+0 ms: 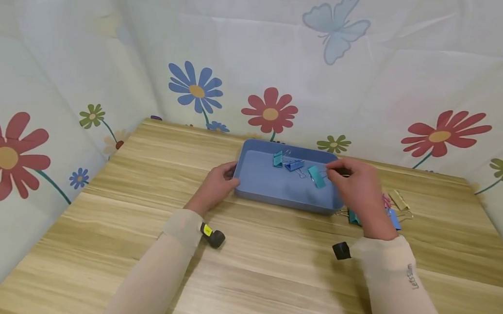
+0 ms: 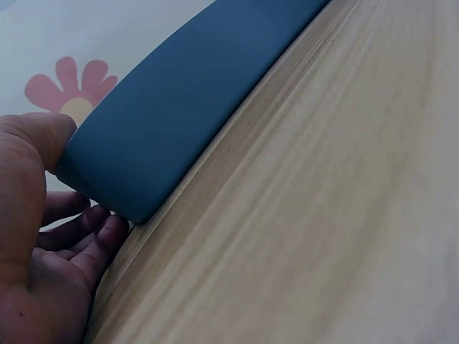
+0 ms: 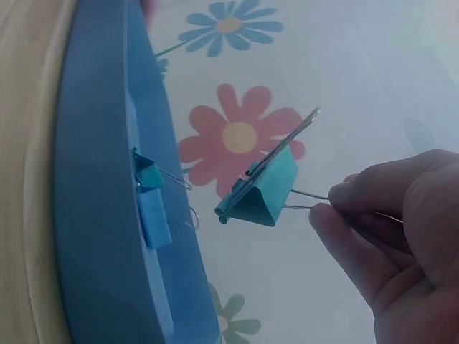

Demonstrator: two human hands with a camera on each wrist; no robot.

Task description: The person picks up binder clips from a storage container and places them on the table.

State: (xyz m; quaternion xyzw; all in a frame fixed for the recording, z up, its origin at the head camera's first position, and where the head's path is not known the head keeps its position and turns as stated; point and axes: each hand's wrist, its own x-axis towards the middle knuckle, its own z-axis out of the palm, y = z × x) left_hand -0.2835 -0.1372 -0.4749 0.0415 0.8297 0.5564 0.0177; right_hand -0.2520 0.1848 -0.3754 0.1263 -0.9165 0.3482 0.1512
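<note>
A shallow blue tray (image 1: 258, 182) lies on the wooden table. My left hand (image 1: 214, 187) holds its left end, thumb over the rim and fingers tucked against the outer wall near the bottom in the left wrist view. Over the tray's right part, my right hand (image 1: 358, 191) pinches a teal binder clip (image 3: 276, 188) by one wire handle between thumb and forefinger. The clip's other handle sticks up past its body. Inside the tray, a second teal binder clip (image 1: 278, 159) rests beside a blue binder clip (image 1: 294, 165) toward the back wall.
Right of the tray, partly behind my right wrist, lie more binder clips: a teal one (image 1: 354, 218), a blue one (image 1: 394, 219), a pink one (image 1: 386, 201) and a yellow one (image 1: 399, 200). A flower-printed cloth (image 1: 233, 44) hangs behind the table (image 1: 261, 269).
</note>
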